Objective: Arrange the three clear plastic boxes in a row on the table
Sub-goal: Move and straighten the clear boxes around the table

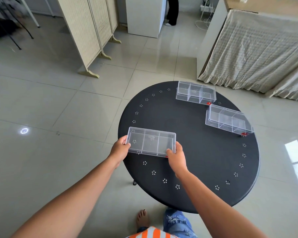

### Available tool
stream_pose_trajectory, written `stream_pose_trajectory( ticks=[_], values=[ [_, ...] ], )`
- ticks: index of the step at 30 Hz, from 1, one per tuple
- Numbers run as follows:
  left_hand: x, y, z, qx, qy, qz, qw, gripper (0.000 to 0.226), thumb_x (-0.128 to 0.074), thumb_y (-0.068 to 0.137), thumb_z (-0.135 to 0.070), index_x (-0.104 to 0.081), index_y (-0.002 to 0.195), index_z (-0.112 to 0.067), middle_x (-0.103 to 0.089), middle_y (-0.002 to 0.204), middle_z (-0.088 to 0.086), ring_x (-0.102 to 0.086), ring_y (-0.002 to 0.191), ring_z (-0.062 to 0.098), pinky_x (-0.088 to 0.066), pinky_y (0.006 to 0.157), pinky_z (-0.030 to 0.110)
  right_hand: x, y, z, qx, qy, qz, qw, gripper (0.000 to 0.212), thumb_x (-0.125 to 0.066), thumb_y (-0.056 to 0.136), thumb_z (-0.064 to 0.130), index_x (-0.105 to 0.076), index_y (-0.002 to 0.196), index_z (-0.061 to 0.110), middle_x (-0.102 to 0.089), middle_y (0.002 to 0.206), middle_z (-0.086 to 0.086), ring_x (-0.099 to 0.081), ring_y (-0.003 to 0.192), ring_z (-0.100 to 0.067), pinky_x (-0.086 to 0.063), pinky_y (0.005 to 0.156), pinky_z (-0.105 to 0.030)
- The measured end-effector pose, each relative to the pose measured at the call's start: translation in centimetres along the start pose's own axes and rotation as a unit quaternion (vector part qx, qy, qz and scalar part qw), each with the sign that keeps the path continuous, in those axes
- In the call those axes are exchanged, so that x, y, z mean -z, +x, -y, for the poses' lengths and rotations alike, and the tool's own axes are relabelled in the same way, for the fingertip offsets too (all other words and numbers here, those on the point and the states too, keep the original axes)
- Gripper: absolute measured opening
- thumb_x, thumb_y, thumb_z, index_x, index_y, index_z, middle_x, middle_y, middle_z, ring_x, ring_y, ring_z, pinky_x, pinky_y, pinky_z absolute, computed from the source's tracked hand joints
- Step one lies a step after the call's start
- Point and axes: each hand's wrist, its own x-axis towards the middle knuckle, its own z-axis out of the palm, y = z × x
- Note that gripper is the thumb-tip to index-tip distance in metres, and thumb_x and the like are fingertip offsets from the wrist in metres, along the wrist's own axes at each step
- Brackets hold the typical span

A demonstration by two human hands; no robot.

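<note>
Three clear plastic boxes with inner dividers are over a round black table (196, 143). The near box (151, 141) is at the table's left edge, held by both hands: my left hand (120, 148) grips its left end and my right hand (176, 156) grips its near right corner. Whether it rests on the table or hovers just above, I cannot tell. A second box (195, 92) lies at the far edge. The third box (228, 120) lies at the right edge, angled, close to the second one.
The table stands on a tiled floor. A folding woven screen (89, 31) is at the far left, a cloth-covered counter (258, 48) at the far right. A person's legs (172, 11) show at the back. My bare foot (142, 219) is below the table's near rim.
</note>
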Motion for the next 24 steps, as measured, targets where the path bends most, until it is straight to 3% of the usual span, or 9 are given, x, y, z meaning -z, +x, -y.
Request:
stream_pose_trajectory(
  ticks=[13, 15, 18, 20, 24],
  values=[
    [-0.6, 0.4, -0.1, -0.021, 0.051, -0.034, 0.998, 0.048, -0.049, 0.091, -0.016, -0.049, 0.138, -0.023, -0.064, 0.123, -0.008, -0.061, 0.108, 0.016, -0.042, 0.090, 0.028, 0.5, 0.5, -0.1, -0.003, -0.010, -0.008, 1.000, 0.047, -0.047, 0.093, 0.016, -0.043, 0.139, 0.025, -0.061, 0.107, 0.013, -0.063, 0.098, -0.016, -0.050, 0.087, -0.036],
    [-0.7, 0.6, -0.3, -0.009, 0.061, -0.053, 0.997, 0.049, -0.049, 0.092, -0.016, -0.047, 0.141, -0.021, -0.061, 0.122, -0.007, -0.057, 0.106, 0.017, -0.041, 0.092, 0.029, 0.5, 0.6, -0.1, -0.004, -0.009, -0.008, 1.000, 0.048, -0.047, 0.094, 0.017, -0.042, 0.141, 0.025, -0.062, 0.112, 0.010, -0.063, 0.098, -0.017, -0.050, 0.085, -0.035],
    [-0.5, 1.0, -0.7, -0.009, 0.086, -0.085, 0.993, 0.052, -0.050, 0.091, -0.021, -0.046, 0.142, -0.025, -0.058, 0.139, 0.003, -0.058, 0.119, 0.022, -0.044, 0.101, 0.036, 0.7, 1.1, -0.3, -0.009, -0.010, -0.006, 1.000, 0.057, -0.048, 0.095, 0.021, -0.033, 0.151, 0.023, -0.058, 0.131, 0.003, -0.060, 0.106, -0.018, -0.045, 0.088, -0.033],
    [-0.6, 1.3, -1.4, -0.024, 0.106, -0.115, 0.987, 0.051, -0.050, 0.090, -0.022, -0.048, 0.141, -0.026, -0.055, 0.142, 0.004, -0.056, 0.123, 0.024, -0.046, 0.099, 0.036, 1.1, 1.6, -0.3, -0.019, -0.009, -0.015, 1.000, 0.061, -0.048, 0.095, 0.024, -0.029, 0.154, 0.022, -0.055, 0.135, -0.001, -0.059, 0.105, -0.017, -0.045, 0.089, -0.033],
    [-1.8, 1.6, -4.1, -0.086, 0.134, -0.156, 0.975, 0.044, -0.047, 0.090, -0.020, -0.056, 0.132, -0.031, -0.055, 0.137, 0.001, -0.058, 0.118, 0.020, -0.047, 0.093, 0.036, 2.8, 2.8, -0.1, -0.010, 0.008, -0.062, 0.998, 0.052, -0.044, 0.093, 0.019, -0.044, 0.145, 0.021, -0.053, 0.095, 0.000, -0.051, 0.075, -0.012, -0.043, 0.072, -0.029]
  ],
)
